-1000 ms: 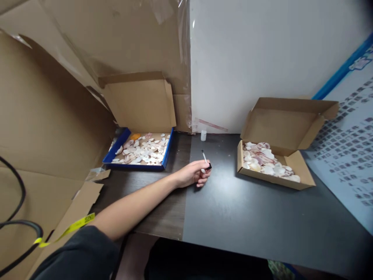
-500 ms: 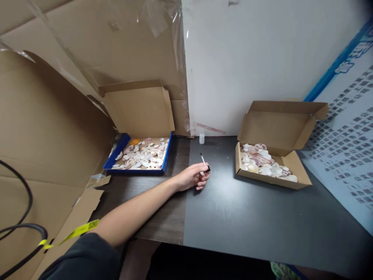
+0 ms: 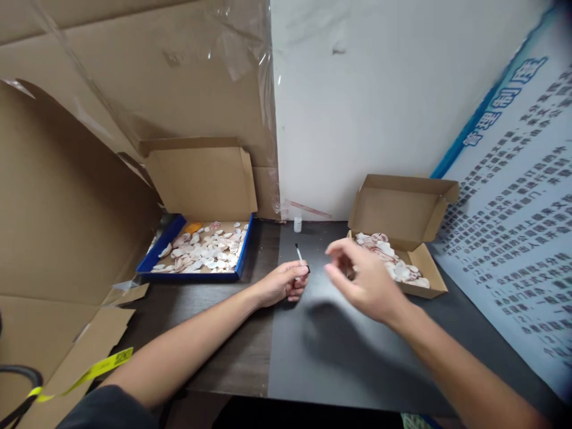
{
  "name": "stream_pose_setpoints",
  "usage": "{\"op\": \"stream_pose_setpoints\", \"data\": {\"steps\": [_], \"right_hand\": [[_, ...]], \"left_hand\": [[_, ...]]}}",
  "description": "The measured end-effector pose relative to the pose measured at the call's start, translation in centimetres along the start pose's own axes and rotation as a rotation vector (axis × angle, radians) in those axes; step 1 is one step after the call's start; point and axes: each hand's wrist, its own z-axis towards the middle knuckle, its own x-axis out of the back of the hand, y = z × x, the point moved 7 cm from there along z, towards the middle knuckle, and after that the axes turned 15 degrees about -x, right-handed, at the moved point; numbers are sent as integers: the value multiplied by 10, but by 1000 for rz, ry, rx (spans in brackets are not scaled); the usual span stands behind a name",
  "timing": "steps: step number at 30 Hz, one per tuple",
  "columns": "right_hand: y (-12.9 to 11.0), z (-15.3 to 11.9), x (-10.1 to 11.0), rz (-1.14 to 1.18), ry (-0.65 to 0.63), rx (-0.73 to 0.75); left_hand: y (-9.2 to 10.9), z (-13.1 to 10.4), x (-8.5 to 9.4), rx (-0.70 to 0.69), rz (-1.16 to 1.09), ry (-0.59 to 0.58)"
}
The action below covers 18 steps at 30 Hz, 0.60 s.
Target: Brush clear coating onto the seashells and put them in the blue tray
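My left hand (image 3: 284,282) is closed above the middle of the table, pinching a small applicator brush (image 3: 299,253) between thumb and forefinger. The brush has a black cap, a pale stem and a dark tip that points up and away. My right hand (image 3: 360,277) hangs to the right of it, fingers curved with a gap between thumb and forefinger, and nothing shows in it. It partly covers the right-hand box. Beyond the brush, a small white bottle (image 3: 298,224) stands upright near the wall.
At the left lies an open cardboard box (image 3: 245,244) with blue sides, holding many pale seashells (image 3: 210,253). A plain brown open box (image 3: 429,262) with larger shells stands at the right. Cardboard (image 3: 71,196) walls the left; a printed poster (image 3: 513,226) hangs right. A black cable (image 3: 22,372) loops at lower left.
My right hand has come into view from the lower right and reached the space beside my left hand. The left hand keeps hold of the brush. The camera view has shifted slightly.
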Motion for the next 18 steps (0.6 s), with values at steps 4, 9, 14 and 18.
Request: {"op": "stream_pose_setpoints", "data": {"steps": [4,9,14,18], "right_hand": [[-11,9,-34,-138,-94,69],[-6,3,-54,-51,-59,177],[10,-5,-54,110,-36,147],[16,-4,-51,174,-13,81]], "left_hand": [[-1,2,4,-24,7,18],[-4,3,4,0,27,-13],[-4,3,3,10,16,-10],[-4,4,1,10,-21,-42]]}}
